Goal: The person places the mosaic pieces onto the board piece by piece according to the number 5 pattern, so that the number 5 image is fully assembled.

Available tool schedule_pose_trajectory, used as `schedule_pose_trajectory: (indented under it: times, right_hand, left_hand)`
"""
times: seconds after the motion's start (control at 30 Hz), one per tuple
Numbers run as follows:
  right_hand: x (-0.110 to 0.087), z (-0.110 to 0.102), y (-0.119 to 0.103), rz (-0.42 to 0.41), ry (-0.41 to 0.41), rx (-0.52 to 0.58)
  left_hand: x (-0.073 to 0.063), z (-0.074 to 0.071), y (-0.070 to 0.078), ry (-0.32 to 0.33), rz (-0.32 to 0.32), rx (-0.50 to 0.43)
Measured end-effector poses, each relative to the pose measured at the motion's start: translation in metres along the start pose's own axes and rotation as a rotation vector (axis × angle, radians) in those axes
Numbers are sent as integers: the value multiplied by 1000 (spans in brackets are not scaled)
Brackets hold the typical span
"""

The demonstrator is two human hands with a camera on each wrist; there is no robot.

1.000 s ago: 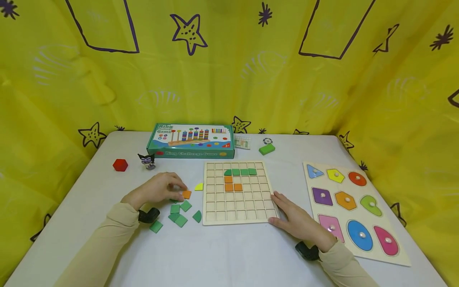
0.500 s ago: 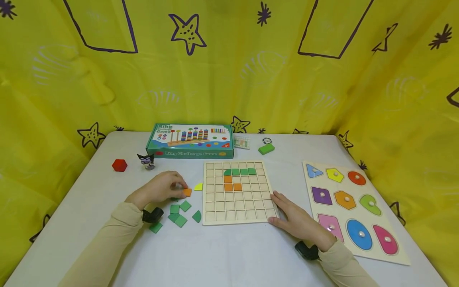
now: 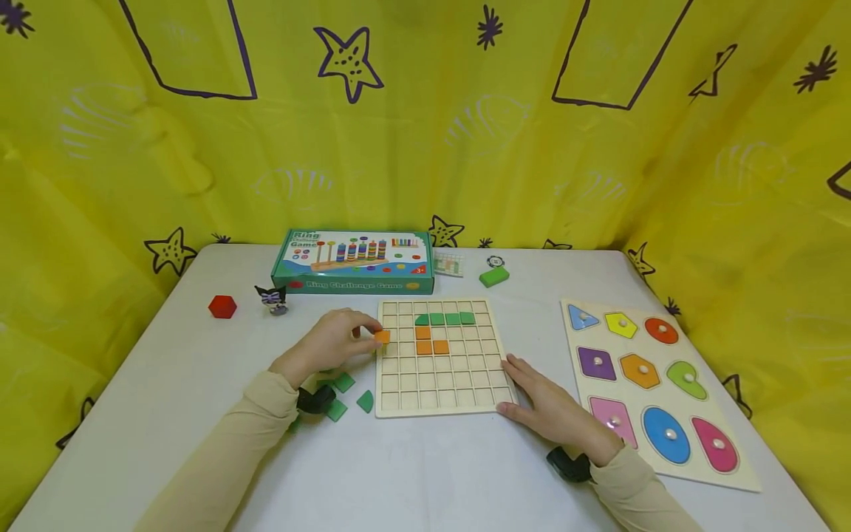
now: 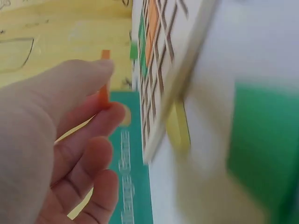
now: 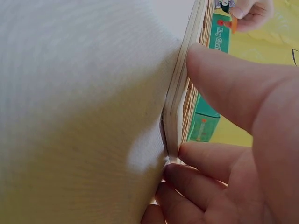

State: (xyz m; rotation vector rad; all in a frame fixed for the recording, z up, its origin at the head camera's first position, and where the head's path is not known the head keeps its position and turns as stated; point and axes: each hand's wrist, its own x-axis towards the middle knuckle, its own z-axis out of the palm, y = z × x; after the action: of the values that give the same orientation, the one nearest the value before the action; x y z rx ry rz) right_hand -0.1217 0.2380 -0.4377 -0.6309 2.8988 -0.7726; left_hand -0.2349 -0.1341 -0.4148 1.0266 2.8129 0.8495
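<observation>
My left hand (image 3: 332, 341) pinches a square orange tile (image 3: 383, 337) between thumb and fingertips. The tile overlaps the left edge of the wooden grid board (image 3: 444, 386) in the head view; the left wrist view shows it edge-on, raised off the table. My right hand (image 3: 548, 403) rests at the board's near right corner, fingers along the side, thumb at the front edge. A row of green tiles (image 3: 453, 318) and several orange tiles (image 3: 424, 346) lie in the cells. A yellow piece (image 4: 177, 126) beside the board is hidden behind the left hand in the head view.
Loose green tiles (image 3: 336, 410) lie under and near the left wrist, with a green quarter-round (image 3: 365, 401) closer to the board. Behind stand a game box (image 3: 352, 284), a small figurine (image 3: 272, 300) and a green block (image 3: 494, 277). A knobbed shape puzzle (image 3: 625, 399) lies right.
My left hand has picked up the orange tile from beside the loose green ones and moved right and away from me to the board's left edge. The right hand stays put.
</observation>
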Motion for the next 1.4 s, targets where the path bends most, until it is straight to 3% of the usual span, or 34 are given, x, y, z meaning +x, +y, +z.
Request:
schedule_pose_trajectory:
  times: [0.23,0.47,0.7,0.8,1.0,1.1,1.23,1.4]
  right_hand:
    - [0,-1,1,-5,1,-6]
    - [0,-1,1,3,-9,5]
    - [1,-3,0,27,-33,21]
    - [1,-4,0,30,-33,19]
    - [1,-4,1,32,-32,16]
    - [1,-3,2,37,-32,22]
    - [0,-2,2,33,-30,28]
    - [0,-2,1,24,-25,27]
  left_hand:
    - [24,17,24,10,16,-26]
    - [47,31,45,1,79,39]
    - [65,45,61,-47,75,72]
    - [70,52,67,-68,75,120]
    - [77,65,75,-60,119,304]
    - [80,69,77,-62,121,330]
    - [80,69,76,-94,112,248]
    - [67,52,68,-117,106,88]
